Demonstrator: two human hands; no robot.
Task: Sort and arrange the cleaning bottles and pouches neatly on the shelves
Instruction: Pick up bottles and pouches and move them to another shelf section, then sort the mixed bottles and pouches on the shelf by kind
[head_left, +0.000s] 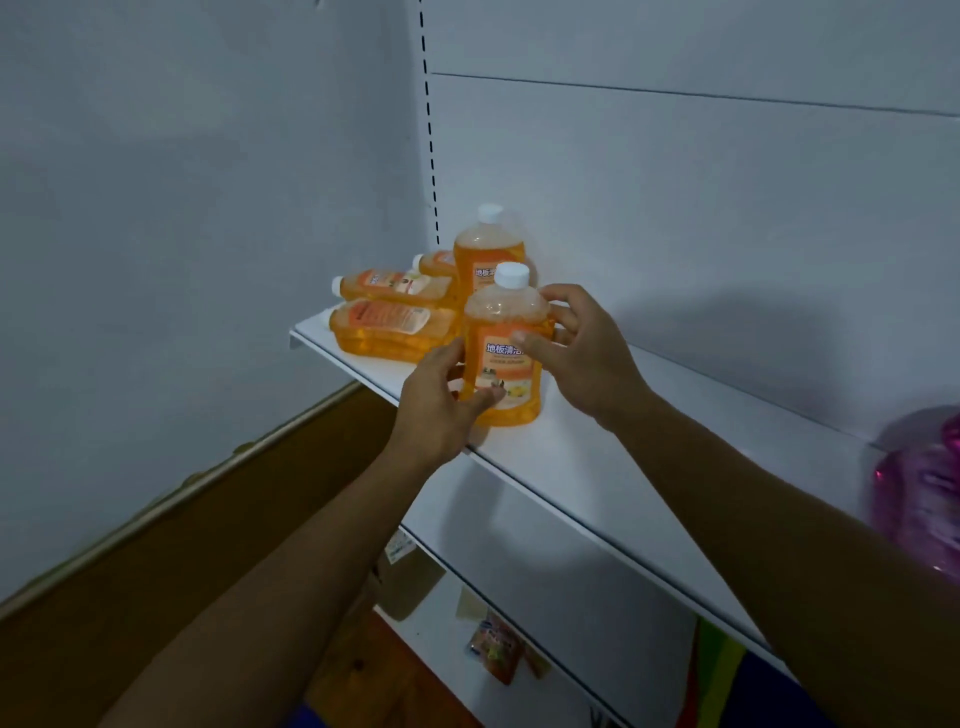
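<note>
An orange cleaner bottle with a white cap (503, 332) stands upright on the white shelf (597, 457). My left hand (441, 400) grips its lower left side, and my right hand (576, 348) holds its upper right side over the label. Behind it a second orange bottle (485, 249) stands upright against the back panel. To the left, several orange bottles (395, 317) lie flat in a stack near the shelf's left end.
A pink bottle (924, 493) stands at the right edge on the same shelf. A lower shelf (467, 623) holds a small orange packet (496, 647) and brown pouches. A grey wall rises on the left above a brown floor.
</note>
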